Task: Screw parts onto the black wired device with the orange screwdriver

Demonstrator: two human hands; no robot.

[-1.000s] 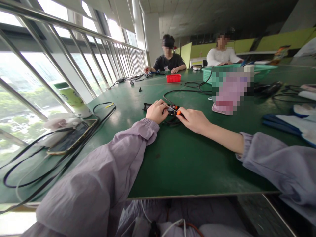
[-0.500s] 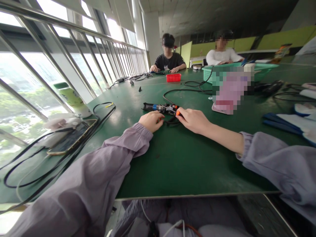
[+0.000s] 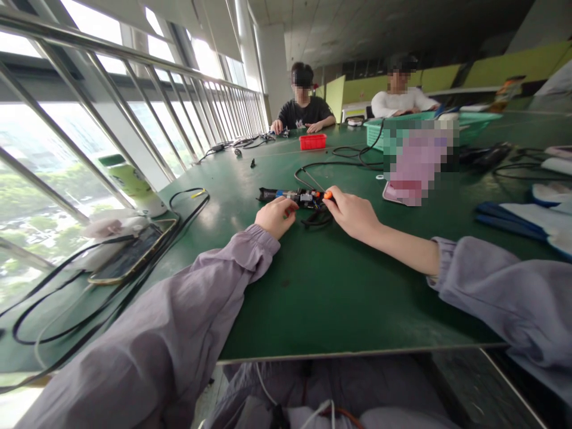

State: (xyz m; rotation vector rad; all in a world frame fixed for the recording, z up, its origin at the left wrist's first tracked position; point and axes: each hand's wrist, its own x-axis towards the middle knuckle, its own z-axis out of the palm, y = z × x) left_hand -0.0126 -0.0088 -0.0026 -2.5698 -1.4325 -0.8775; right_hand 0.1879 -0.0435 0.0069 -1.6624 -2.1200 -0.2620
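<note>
A long black device (image 3: 308,199) with a blue band and exposed inner parts lies across the green table (image 3: 339,286). My left hand (image 3: 277,215) is at its near side, fingers curled with the tips against the body; the grip is partly hidden. In my right hand (image 3: 355,213) is a screwdriver (image 3: 328,195) with an orange handle, held between thumb and fingers at the device's right end. Its thin shaft points up and left, over the table beyond the device. A black cord (image 3: 318,219) loops beneath the device's right part.
A red tray (image 3: 313,142) and a green basket (image 3: 375,136) stand farther back. A pink phone (image 3: 413,167), partly blurred, is right of centre, near gloves (image 3: 513,220). Cables, another phone (image 3: 134,253) and a green cup (image 3: 131,182) are at left. Two people sit across the table.
The screwdriver has swung from lying across the device to pointing away beyond it, lifting off the inner parts. My right hand moved slightly right; the left hand stays near the device.
</note>
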